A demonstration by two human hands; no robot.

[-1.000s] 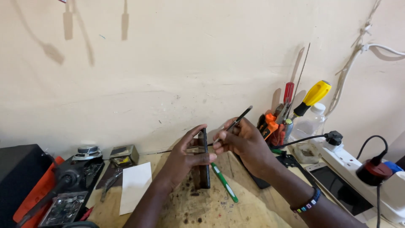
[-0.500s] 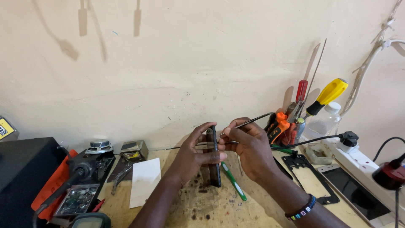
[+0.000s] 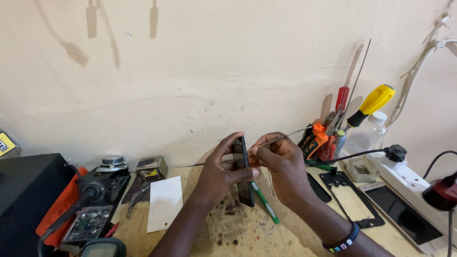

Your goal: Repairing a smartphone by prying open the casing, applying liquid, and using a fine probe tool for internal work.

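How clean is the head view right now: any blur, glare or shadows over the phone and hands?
Head view: sharp, no motion blur on the left hand, right hand or phone; light is soft and even, with faint tool shadows on the wall; no glare on the phone, which is seen edge-on; the wide lens bends the edges slightly.

A slim black phone stood on edge, nearly upright, its thin side facing the viewer and its lower end close above the stained wooden desk. It was held near the middle of the desk, just in front of the cream wall. A thin metal pair of tweezers slanted up to the right, their tip touching the phone's upper edge.
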